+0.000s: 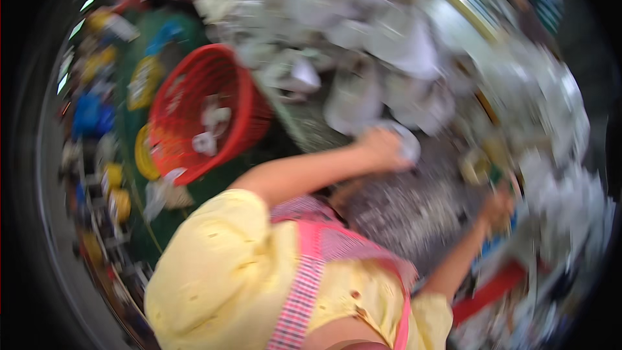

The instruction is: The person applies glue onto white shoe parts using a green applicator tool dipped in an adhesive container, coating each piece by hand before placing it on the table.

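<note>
Handling a white rounded piece seems to be the step in hand; it lies over the upper part of a dark grey mottled surface, just short of the white cap-like pieces; the left hand is curled on its near side, fingers together and apparently clamped on it, though blur softens the contact; the right hand is well apart, beside a pale tan roll and a small green thing, and whether its fingers close on anything I cannot tell; the next move probably calls for a steady left hold while the right comes inward across the grey surface; the most open room lies there, between the forearms; the stacked pieces bound the far side, a heap of translucent white material crowds the right, and beyond the surface's left edge stands a red basket, tilted in view.
</note>
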Tool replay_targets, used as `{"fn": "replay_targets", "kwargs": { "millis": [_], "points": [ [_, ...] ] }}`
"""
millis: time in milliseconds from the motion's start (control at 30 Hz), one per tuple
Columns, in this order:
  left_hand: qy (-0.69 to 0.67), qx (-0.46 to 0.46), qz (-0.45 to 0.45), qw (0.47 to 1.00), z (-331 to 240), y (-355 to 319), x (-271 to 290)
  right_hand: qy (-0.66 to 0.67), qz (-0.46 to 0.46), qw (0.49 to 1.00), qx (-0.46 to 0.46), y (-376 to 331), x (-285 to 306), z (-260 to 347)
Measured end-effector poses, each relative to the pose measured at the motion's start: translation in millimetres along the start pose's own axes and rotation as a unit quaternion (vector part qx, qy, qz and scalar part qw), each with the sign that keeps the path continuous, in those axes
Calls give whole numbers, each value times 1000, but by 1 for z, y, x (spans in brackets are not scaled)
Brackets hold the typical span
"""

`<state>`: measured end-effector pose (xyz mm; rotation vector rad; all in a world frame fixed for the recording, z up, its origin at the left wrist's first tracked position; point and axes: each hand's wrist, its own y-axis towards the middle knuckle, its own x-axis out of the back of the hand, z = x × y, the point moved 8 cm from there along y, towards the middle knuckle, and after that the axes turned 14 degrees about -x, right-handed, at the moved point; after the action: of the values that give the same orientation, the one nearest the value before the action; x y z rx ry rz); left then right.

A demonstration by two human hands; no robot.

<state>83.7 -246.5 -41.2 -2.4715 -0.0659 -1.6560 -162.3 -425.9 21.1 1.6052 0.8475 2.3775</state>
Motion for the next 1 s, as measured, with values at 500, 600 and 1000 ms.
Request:
{"fn": "replay_targets", "kwargs": {
  "millis": [500, 600, 1000],
  "points": [
    [17, -78, -54, 995, -28, 12, -16, 197, 31, 970, -141, 1, -24, -2],
    [53, -73, -17, 996, -25, 17, -24, 276, 54, 939, -197, -13, -38, -25],
    [-102, 68, -23, 992, 7, 7, -45, 455, 177, 790, -372, -61, -20, -50]
  ]
}}
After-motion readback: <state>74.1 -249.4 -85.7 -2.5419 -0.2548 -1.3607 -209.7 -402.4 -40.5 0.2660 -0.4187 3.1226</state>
